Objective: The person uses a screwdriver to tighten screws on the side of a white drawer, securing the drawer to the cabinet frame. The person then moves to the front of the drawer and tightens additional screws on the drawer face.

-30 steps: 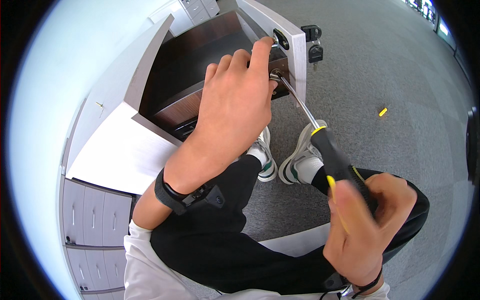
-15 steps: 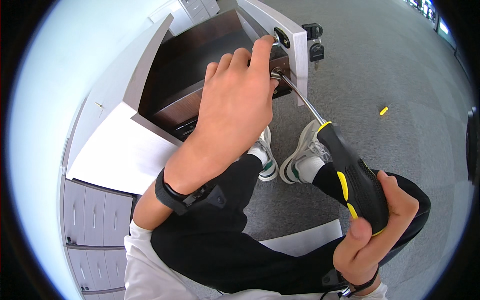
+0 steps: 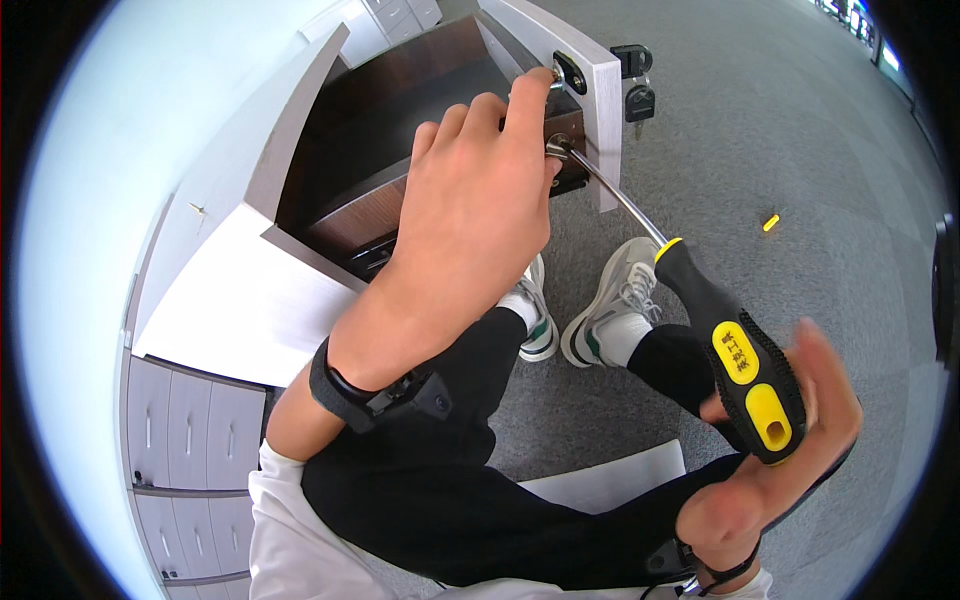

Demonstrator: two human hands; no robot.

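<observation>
The tip of the screwdriver point(image 3: 700, 310) is hidden behind the left hand point(image 3: 470, 220), so where the blade meets the fitting cannot be made out. The right hand point(image 3: 790, 450) is blurred at the fingers; its grip looks loosened around the handle's end, palm cupped under the butt, fingers spread rather than clenched. The left hand's grip is pressed against the inner face of the open drawer point(image 3: 400, 150), fingertips at the drawer front point(image 3: 590, 100), thumb side covering the metal part where the shaft ends; whether it pinches anything I cannot tell.

The screwdriver has a black handle with 2 yellow patches: 1 oval label with small print, 1 rounded pad with a slot near the butt. A yellow collar sits where the bright steel shaft begins. It slants from the right hand up toward the drawer front.

Keys point(image 3: 638, 85) hang from the lock on the drawer's outer face. A small yellow piece point(image 3: 770, 222) lies on the grey carpet, well apart. A black wristband point(image 3: 370, 390) circles the left wrist.
</observation>
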